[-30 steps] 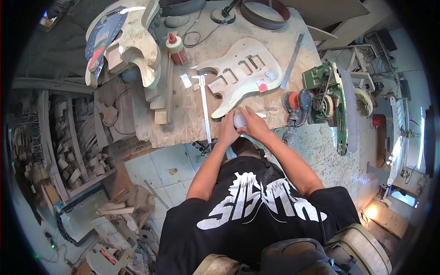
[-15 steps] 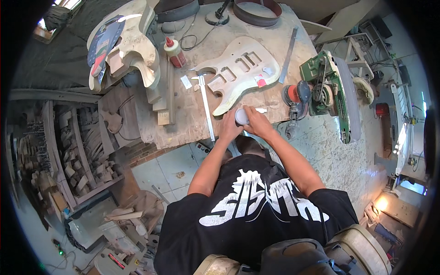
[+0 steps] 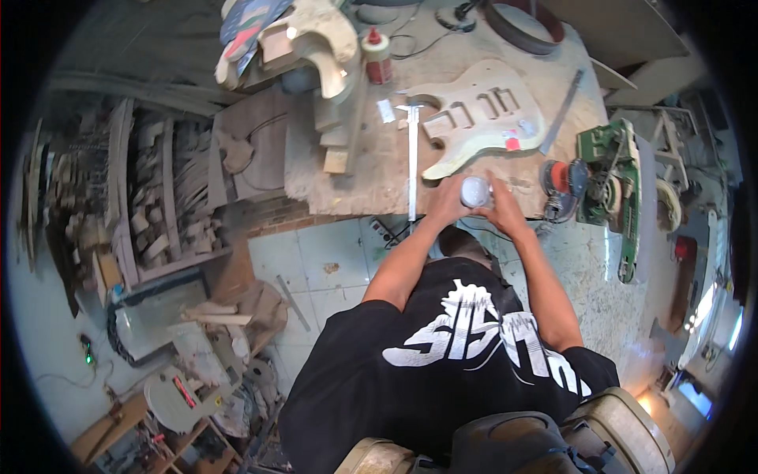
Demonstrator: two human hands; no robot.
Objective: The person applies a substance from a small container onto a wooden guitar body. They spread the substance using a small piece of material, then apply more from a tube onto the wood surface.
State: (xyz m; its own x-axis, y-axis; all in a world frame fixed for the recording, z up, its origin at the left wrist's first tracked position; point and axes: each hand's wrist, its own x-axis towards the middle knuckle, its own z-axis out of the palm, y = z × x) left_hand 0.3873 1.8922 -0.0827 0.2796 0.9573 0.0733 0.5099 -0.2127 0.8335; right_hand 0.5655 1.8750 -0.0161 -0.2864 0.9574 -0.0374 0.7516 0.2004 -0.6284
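Note:
At the workbench's front edge, my left hand [image 3: 450, 199] and my right hand [image 3: 502, 207] are closed around a small round white container [image 3: 475, 190], seen from above. Just beyond them lies a pale wooden guitar body [image 3: 470, 150] with cut-out cavities and small pink and pale patches. A long silver caliper [image 3: 412, 162] lies to the left of it, beside a small white piece [image 3: 385, 110]. An orange-and-black sander [image 3: 557, 182] is to the right of my right hand.
The bench [image 3: 316, 197] also bears stacked wood [image 3: 338, 158], more shaped bodies [image 3: 332, 39], a red-capped bottle [image 3: 377, 63], a metal rule [image 3: 562, 110] and a metal ring [image 3: 541, 39]. At right stands a green belt sander [image 3: 624, 213]; at left, racks of offcuts [image 3: 189, 197].
The view has swung, so bench and hands appear further right and a little higher. The container has tilted to show more of its round top; both hands stay on it.

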